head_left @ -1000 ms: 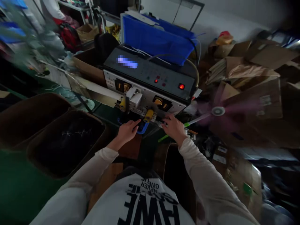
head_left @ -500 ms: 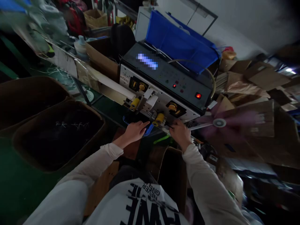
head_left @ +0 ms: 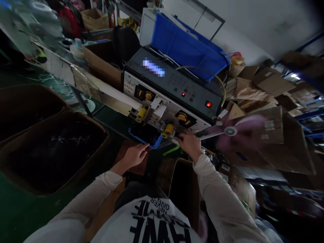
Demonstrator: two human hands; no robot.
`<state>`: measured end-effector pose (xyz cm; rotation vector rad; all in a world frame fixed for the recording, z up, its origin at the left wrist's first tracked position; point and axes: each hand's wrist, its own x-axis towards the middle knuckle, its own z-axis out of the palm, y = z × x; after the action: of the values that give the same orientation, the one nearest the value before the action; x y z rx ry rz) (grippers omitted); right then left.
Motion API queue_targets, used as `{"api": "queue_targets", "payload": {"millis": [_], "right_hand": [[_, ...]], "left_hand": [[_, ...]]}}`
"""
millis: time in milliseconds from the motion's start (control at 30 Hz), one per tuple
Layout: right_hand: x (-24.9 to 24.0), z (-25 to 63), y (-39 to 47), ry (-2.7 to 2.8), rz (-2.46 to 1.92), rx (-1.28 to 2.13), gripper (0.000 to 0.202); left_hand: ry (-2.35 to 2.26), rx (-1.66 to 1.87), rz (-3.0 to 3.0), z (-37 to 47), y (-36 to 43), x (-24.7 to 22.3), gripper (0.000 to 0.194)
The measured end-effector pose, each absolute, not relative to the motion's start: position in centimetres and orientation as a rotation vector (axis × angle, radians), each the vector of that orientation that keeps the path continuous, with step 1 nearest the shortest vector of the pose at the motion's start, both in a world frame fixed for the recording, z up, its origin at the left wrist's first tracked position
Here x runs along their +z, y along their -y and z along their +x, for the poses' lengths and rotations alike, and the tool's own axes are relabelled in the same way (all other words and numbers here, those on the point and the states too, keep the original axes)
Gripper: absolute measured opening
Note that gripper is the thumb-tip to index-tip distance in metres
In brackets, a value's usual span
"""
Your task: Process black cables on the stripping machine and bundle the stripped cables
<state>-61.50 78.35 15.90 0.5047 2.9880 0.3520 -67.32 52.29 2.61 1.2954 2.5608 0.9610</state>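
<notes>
A dark-topped machine (head_left: 167,79) with a lit display and red lights stands before me. Two yellow rollers, the left one (head_left: 141,115) and the right one (head_left: 168,130), stick out from its pale front. Below them sits a blue-rimmed tray (head_left: 155,146) with dark contents. Just in front of the tray's rim is my left hand (head_left: 134,155), fingers extended and nothing seen in it. My right hand (head_left: 189,143) is at the machine's lower right front, its fingers closed round a small dark thing that I cannot make out.
A blue crate (head_left: 187,45) rests behind the machine. A fan (head_left: 230,131) with pink blades turns at the right, near large cartons (head_left: 273,145). Big dark-filled boxes (head_left: 54,152) stand at the left, and an open carton (head_left: 186,189) is below my right hand.
My left hand has moved back and down, away from the rollers, which uncovers more of the blue-rimmed tray. My right hand stays by the machine's front. The whole view has shifted slightly.
</notes>
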Motion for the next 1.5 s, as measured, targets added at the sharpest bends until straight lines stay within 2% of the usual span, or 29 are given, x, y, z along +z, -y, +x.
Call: {"api": "queue_targets", "payload": {"millis": [400,833,1000,1167,1300,1500], "right_hand": [[16.1,-61.8,-78.6,-3.011,0.442,0.268,0.024],[15.5,-62.1,-78.1,-3.084,0.457,0.149,0.025],[15.6,-61.1,-78.7,-3.041,0.516,0.178,0.026],[15.1,-61.9,-77.9,-3.115,0.444,0.159,0.028],[15.2,-61.3,-78.4,-3.084,0.476,0.224,0.025],[14.7,-61.1,-78.2,-3.154,0.446,0.148,0.029]], "left_hand": [[-2.550,0.875,1.314,-67.6,-53.1,3.6,0.044],[-2.656,0.648,1.550,-70.0,-56.2,8.9,0.043],[-2.753,0.642,1.383,-71.6,-56.4,9.7,0.047],[-2.835,0.415,1.218,-72.8,-57.5,10.6,0.060],[-2.887,0.269,1.148,-72.9,-58.3,11.1,0.058],[-2.861,0.249,1.074,-72.3,-58.4,11.4,0.057]]}}
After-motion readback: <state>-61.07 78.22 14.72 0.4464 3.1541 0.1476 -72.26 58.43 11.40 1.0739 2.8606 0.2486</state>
